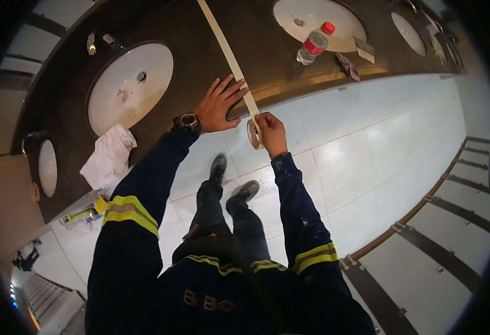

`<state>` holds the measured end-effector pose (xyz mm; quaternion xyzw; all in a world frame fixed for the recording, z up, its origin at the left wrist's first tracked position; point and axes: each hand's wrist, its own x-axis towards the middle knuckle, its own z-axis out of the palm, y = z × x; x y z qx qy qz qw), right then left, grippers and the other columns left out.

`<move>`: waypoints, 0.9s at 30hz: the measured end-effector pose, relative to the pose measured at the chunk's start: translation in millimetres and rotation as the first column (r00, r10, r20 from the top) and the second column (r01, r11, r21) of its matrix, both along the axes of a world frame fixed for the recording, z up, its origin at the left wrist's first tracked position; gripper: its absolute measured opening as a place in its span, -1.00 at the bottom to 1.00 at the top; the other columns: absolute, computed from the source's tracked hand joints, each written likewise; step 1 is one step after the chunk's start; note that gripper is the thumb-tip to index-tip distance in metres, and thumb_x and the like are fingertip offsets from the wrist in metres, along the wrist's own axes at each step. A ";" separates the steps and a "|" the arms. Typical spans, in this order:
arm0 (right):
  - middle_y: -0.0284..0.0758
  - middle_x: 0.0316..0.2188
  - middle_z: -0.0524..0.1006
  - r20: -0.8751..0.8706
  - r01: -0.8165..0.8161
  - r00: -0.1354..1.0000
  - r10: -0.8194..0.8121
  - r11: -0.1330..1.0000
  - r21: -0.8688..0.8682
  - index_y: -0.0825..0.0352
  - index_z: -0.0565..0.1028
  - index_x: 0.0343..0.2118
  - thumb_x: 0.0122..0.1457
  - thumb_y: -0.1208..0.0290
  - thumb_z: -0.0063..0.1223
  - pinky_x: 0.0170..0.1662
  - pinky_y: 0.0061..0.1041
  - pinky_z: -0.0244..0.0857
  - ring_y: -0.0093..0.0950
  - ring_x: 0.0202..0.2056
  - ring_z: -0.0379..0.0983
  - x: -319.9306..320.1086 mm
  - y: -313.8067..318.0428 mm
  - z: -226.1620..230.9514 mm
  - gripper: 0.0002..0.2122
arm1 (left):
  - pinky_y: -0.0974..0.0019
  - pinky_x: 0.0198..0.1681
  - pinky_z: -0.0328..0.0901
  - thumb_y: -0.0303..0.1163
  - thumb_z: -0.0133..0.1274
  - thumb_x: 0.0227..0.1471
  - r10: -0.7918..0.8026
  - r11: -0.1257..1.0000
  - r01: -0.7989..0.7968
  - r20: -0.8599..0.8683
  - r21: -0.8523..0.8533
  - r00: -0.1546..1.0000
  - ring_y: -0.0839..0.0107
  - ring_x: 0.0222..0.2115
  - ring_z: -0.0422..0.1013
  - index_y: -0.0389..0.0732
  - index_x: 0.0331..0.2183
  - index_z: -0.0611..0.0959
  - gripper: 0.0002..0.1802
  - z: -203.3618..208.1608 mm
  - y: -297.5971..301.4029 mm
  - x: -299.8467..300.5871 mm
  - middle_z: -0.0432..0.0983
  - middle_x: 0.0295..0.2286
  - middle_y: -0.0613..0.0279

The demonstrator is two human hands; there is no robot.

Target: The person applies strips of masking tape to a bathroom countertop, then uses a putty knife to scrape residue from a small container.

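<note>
Clear red-capped bottle (314,47) beside a white oval basin (348,28), contents hard to make out! Left hand (216,110) splayed flat, touching the pale tape strip (222,41) across the dark worktop (189,33); right hand (273,135) clamped on the tape roll (257,142) just off the front edge, partly hiding it.

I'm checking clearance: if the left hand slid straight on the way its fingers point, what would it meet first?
The tape strip: the fingers of the left hand overlap it in this view. Beyond, perhaps the sink by the bottle, though the exact line is unclear.
</note>
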<state>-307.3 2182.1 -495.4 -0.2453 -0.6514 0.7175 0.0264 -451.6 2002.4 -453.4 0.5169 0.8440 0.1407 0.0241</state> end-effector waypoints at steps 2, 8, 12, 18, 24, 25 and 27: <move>-0.47 -0.49 0.54 -0.004 -0.006 1.000 0.006 1.000 0.019 0.40 0.60 -0.28 0.39 0.32 0.09 -0.31 -0.61 0.30 -0.69 -0.42 0.38 0.5 2.3 3.8 -0.78 | -0.28 0.47 -0.25 -0.02 0.24 -0.05 -0.003 1.000 0.003 0.019 0.002 1.000 0.01 0.46 -0.19 0.05 0.40 0.22 0.03 -2.7 0.6 -0.2 -0.04 0.44 0.21; -0.41 -0.49 0.57 -0.036 0.002 0.999 -0.002 1.000 -0.019 0.42 0.59 -0.27 0.39 0.34 0.09 -0.33 -0.56 0.34 -0.65 -0.44 0.41 0.5 3.5 4.1 -0.78 | -0.25 0.48 -0.26 -0.04 0.25 -0.06 0.004 0.999 -0.002 0.048 -0.038 0.999 0.02 0.46 -0.19 0.06 0.40 0.22 0.03 4.6 2.2 -1.1 -0.03 0.43 0.21; -0.37 -0.52 0.55 0.003 -0.009 1.000 0.009 0.999 0.036 0.42 0.60 -0.29 0.38 0.33 0.10 -0.36 -0.53 0.32 -0.62 -0.46 0.38 1.6 4.5 0.1 -0.77 | -0.25 0.48 -0.25 -0.05 0.27 -0.06 0.013 0.998 -0.009 0.050 -0.064 0.999 0.01 0.46 -0.18 0.04 0.39 0.24 0.03 8.2 4.4 -0.1 -0.01 0.43 0.20; -0.42 -0.51 0.54 0.039 -0.026 0.999 0.026 1.000 -0.012 0.40 0.60 -0.28 0.38 0.31 0.08 -0.38 -0.57 0.28 -0.66 -0.47 0.37 2.1 4.6 5.6 -0.77 | -0.25 0.47 -0.24 -0.05 0.28 -0.07 0.016 0.999 -0.013 0.056 -0.045 0.998 0.00 0.45 -0.16 0.04 0.39 0.25 0.03 8.9 2.3 -1.0 0.00 0.43 0.18; -0.49 -0.45 0.55 0.080 -0.054 0.995 0.054 0.999 0.000 0.37 0.58 -0.28 0.41 0.32 0.06 -0.31 -0.64 0.28 -0.72 -0.41 0.37 2.8 6.3 17.0 -0.78 | -0.22 0.49 -0.29 -0.07 0.27 -0.06 0.033 0.999 -0.033 0.123 -0.005 0.992 0.05 0.46 -0.18 0.05 0.39 0.27 0.00 1.4 -1.8 -1.9 -0.03 0.43 0.21; -0.51 -0.44 0.54 0.087 -0.051 0.995 0.051 0.999 -0.005 0.36 0.58 -0.28 0.42 0.32 0.06 -0.28 -0.67 0.27 -0.74 -0.39 0.37 3.1 4.7 20.3 -0.79 | -0.22 0.49 -0.30 -0.06 0.27 -0.07 0.041 0.999 -0.040 0.129 -0.008 0.991 0.06 0.46 -0.19 0.05 0.39 0.27 0.01 0.4 -2.8 -1.1 -0.03 0.43 0.21; -0.51 -0.42 0.55 0.123 -0.051 0.991 0.049 0.999 0.017 0.36 0.58 -0.27 0.42 0.33 0.05 -0.26 -0.68 0.25 -0.74 -0.38 0.36 4.3 3.8 23.6 -0.79 | -0.23 0.50 -0.31 -0.04 0.27 -0.07 0.041 0.999 -0.041 0.136 -0.008 0.990 0.08 0.46 -0.20 0.06 0.39 0.26 0.02 -0.3 -0.9 -1.1 -0.02 0.43 0.22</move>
